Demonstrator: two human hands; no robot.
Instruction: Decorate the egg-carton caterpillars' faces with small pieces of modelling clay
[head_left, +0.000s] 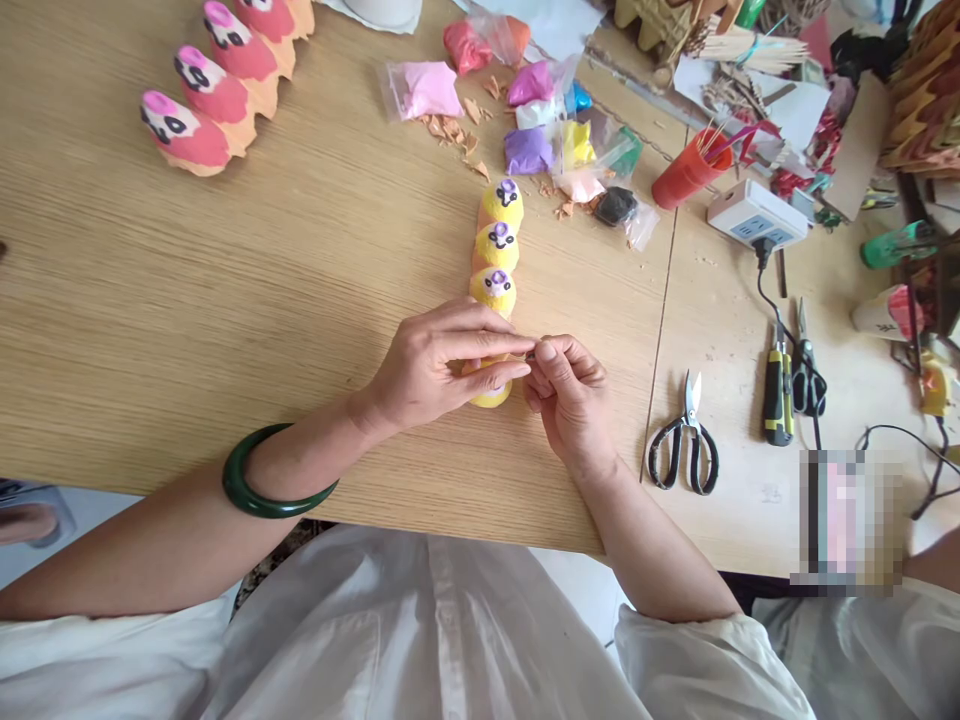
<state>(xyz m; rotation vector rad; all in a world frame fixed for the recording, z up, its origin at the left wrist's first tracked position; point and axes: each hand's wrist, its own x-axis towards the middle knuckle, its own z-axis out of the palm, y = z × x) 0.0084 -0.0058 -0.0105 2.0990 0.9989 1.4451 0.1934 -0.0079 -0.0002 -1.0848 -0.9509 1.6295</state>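
A: What does the head view show of the hands?
B: The right hand (574, 400) is closed in a pinch, with a small dark piece (530, 356) at its fingertips. The left hand (435, 362) has straight fingers; whether it also grips this piece, I cannot tell.
A: And the yellow strip (499, 246) with faces?
B: It lies on the table (300, 250), partly hidden by the left hand.

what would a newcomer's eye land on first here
Probably the yellow row of little faces in the middle, its near end partly covered by the left hand, whose fingertips meet those of the right hand. Next, perhaps, the dark green bangle on the left forearm, and the pink row of faces at upper left.
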